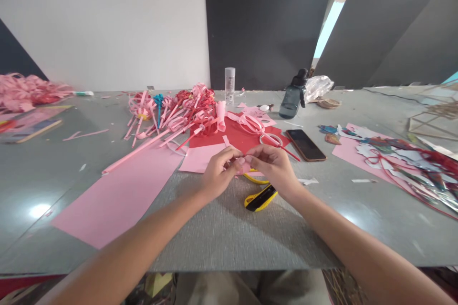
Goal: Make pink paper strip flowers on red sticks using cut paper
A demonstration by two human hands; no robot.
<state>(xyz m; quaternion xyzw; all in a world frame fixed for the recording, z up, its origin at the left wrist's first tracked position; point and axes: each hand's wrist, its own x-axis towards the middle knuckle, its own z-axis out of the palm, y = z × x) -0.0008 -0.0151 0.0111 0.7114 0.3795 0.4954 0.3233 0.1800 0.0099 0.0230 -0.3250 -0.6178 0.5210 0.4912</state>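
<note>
My left hand (222, 171) and my right hand (274, 166) meet over the table, fingertips pinched together on a small piece of pink paper (244, 167). Most of that piece is hidden by the fingers. Just below my right hand lies a yellow and black utility knife (260, 199), with a yellow loop (255, 179), perhaps a scissors handle, partly covered behind it. Beyond the hands are a red paper sheet (234, 139) and a smaller pink sheet (195, 158). Pink paper loops (252, 125) and a white ring (271, 140) rest on the red sheet.
Left of the hands lies a long pink sheet (118, 200). Behind it are heaped pink and red paper-strip flowers (182, 114). A clear bottle (229, 86), a dark water bottle (290, 100) and a phone (306, 145) stand or lie farther back. Colourful cutouts (397, 152) spread at right.
</note>
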